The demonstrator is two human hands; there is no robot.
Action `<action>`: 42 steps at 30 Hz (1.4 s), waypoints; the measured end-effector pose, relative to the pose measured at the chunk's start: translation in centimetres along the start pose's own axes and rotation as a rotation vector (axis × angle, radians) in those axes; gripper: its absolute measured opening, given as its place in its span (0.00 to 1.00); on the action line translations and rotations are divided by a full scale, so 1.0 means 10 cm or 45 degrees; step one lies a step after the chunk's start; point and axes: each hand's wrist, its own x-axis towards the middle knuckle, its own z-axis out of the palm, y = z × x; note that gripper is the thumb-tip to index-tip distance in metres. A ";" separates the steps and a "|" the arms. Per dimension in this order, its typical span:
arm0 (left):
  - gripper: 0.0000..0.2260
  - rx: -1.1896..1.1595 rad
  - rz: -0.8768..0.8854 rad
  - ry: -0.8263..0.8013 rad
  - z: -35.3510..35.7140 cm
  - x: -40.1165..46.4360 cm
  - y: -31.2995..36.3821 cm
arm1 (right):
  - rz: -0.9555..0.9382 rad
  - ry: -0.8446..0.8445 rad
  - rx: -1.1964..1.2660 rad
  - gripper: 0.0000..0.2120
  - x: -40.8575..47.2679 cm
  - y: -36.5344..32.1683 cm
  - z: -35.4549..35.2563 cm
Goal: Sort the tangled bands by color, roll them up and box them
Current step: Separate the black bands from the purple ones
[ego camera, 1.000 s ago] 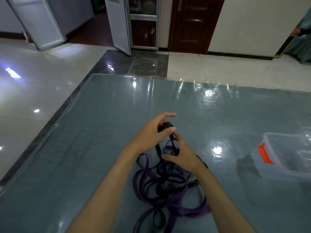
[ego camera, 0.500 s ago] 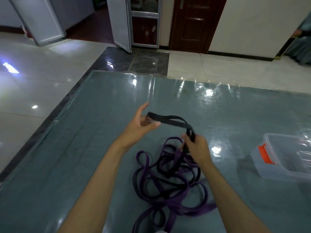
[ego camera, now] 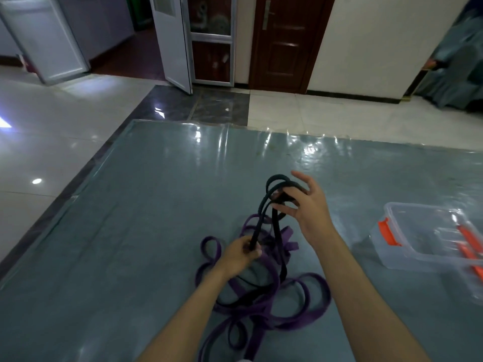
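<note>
A black band (ego camera: 264, 205) rises in loops out of a tangle of purple bands (ego camera: 308, 301) lying on the blue-grey mat. My right hand (ego camera: 308, 205) is held up above the tangle, its fingers hooked through the top loops of the black band. Lower down, my left hand (ego camera: 241, 254) pinches the black band's strands just over the pile. The rest of the black band runs down into the purple coils and is partly hidden there. A clear plastic box (ego camera: 428, 239) with orange latches sits open to the right.
The mat (ego camera: 130, 231) is covered with glossy plastic film and lies on a tiled floor. Its left and far edges are in view. Doors (ego camera: 282, 43) and a wall stand beyond. Orange pieces lie inside the clear box.
My hands have swapped heights: the right hand rose with the black band's loops, while the left hand dropped to grip the strands near the pile.
</note>
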 end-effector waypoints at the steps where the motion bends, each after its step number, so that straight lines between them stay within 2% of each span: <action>1: 0.06 -0.015 -0.002 0.088 -0.02 0.00 0.00 | -0.029 0.021 0.086 0.19 -0.01 -0.02 -0.03; 5: 0.09 -0.159 0.015 0.414 -0.21 0.05 0.20 | -0.046 0.194 0.373 0.11 -0.06 -0.04 -0.23; 8: 0.08 -0.325 0.104 0.574 -0.43 0.03 0.43 | -0.022 0.352 0.456 0.05 -0.09 0.05 -0.40; 11: 0.07 -0.319 0.251 0.652 -0.63 -0.03 0.65 | -0.011 0.393 0.276 0.02 -0.11 0.20 -0.57; 15: 0.06 -0.322 0.374 0.753 -0.78 -0.15 0.89 | 0.154 0.360 -0.055 0.09 -0.16 0.40 -0.70; 18: 0.10 -0.193 0.370 0.773 -0.82 -0.23 0.88 | 0.213 0.355 -0.233 0.11 -0.21 0.50 -0.71; 22: 0.13 -0.151 0.329 0.833 -0.91 -0.31 0.79 | 0.191 0.349 -0.235 0.13 -0.20 0.56 -0.72; 25: 0.14 -0.156 0.353 0.875 -1.00 -0.39 0.80 | 0.100 0.320 -0.191 0.08 -0.21 0.55 -0.66; 27: 0.14 -0.174 0.381 0.894 -1.05 -0.41 0.87 | 0.016 0.313 -0.184 0.09 -0.20 0.51 -0.62; 30: 0.17 -0.115 0.368 0.881 -1.11 -0.40 0.94 | -0.108 0.302 -0.164 0.17 -0.14 0.47 -0.56; 32: 0.20 -0.046 0.299 0.854 -1.18 -0.37 0.91 | -0.154 0.322 -0.140 0.25 -0.11 0.49 -0.51; 34: 0.20 0.003 0.195 0.804 -1.26 -0.33 0.87 | -0.174 0.323 -0.174 0.28 -0.07 0.54 -0.50; 38: 0.21 0.186 0.034 0.734 -1.33 -0.31 0.75 | -0.030 0.251 -0.378 0.21 0.03 0.75 -0.57; 42: 0.13 0.283 -0.049 0.589 -1.45 -0.22 0.57 | 0.070 0.220 -0.529 0.17 0.13 0.98 -0.62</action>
